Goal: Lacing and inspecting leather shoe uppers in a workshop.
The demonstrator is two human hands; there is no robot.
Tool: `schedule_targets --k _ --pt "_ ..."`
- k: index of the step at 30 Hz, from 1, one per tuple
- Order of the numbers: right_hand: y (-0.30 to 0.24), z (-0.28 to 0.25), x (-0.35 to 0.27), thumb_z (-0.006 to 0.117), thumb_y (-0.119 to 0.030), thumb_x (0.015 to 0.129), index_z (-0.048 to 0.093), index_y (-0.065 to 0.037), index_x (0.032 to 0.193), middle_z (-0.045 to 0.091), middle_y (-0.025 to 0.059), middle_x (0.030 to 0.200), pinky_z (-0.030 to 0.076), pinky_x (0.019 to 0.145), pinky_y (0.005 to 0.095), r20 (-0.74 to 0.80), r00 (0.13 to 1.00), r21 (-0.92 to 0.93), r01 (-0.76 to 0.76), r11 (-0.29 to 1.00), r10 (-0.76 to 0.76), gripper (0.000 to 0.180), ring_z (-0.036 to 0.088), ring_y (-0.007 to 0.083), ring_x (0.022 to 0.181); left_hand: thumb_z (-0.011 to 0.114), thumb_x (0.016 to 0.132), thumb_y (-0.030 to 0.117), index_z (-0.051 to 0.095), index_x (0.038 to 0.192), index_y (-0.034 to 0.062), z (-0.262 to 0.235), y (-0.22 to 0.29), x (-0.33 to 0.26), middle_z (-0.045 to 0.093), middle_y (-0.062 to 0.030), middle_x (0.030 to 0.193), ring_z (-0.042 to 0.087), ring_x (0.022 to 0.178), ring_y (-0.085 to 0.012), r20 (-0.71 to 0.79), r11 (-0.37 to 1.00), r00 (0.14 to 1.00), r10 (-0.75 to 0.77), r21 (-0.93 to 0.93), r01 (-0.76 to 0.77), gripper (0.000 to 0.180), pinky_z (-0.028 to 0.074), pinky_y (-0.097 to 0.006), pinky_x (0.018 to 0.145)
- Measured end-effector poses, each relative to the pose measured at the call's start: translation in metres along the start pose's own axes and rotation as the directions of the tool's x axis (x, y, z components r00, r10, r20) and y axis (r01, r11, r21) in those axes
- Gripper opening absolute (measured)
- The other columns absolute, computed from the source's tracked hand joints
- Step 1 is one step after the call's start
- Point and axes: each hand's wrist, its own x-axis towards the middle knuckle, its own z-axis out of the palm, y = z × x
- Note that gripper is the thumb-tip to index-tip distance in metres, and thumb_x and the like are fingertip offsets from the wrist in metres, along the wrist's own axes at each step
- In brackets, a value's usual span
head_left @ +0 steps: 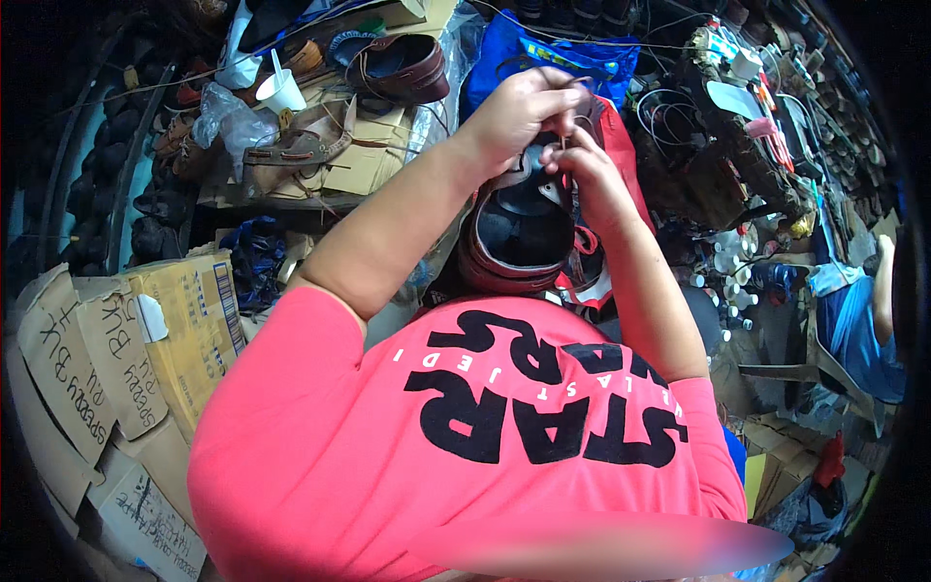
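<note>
A dark brown leather shoe [475, 250] with a black inside rests in front of my chest, its heel end toward me. Over its front part both my hands are closed in a pinch, close together. My left hand [524, 112] grips a thin brown lace, part of which bends in a loop by the fingertips. Just below and to the right, my right hand [590, 175] has its thumb and fingers pinched on the lace near the shoe's lacing area. My fingers hide much of the lace and the shoe's toe.
At the upper left, a bench holds another brown shoe [412, 70], a tan leather upper [305, 145] and a white cup [280, 93]. Blue and red bags lie behind the shoe. Cardboard boxes [184, 315] stand left; small bottles [737, 276] cluster right. Another person's arm [883, 291] shows at far right.
</note>
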Motion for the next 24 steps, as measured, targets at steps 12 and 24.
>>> schedule_targets --k 12,24 --pt "-0.011 -0.013 -0.003 0.045 -0.020 0.092 0.053 -0.003 0.121 0.054 0.0163 0.121 0.036 0.099 0.0338 0.383 0.920 -0.859 0.390 0.331 -0.087 0.034 0.050 0.0253 0.116 0.070 0.074 0.030 0.056 0.112 0.0015 0.002 0.026 -0.003 0.062 -0.0158 0.105 0.060 0.095 -0.0301 0.566 0.394 0.821 -0.070 0.772 -0.499 0.049 0.048 -0.036 0.079" --pt "-0.027 0.000 -0.005 0.059 -0.018 0.083 0.065 -0.005 0.084 0.062 0.0009 0.075 0.042 0.064 0.0217 0.203 0.978 -0.321 0.018 0.947 0.051 0.015 0.054 0.0088 0.068 0.061 0.083 0.021 0.066 0.083 0.0043 -0.009 0.068 -0.069 0.064 -0.0081 0.080 0.061 0.076 -0.0215 0.487 0.607 0.826 -0.285 0.758 -0.238 0.018 0.047 -0.032 0.069"
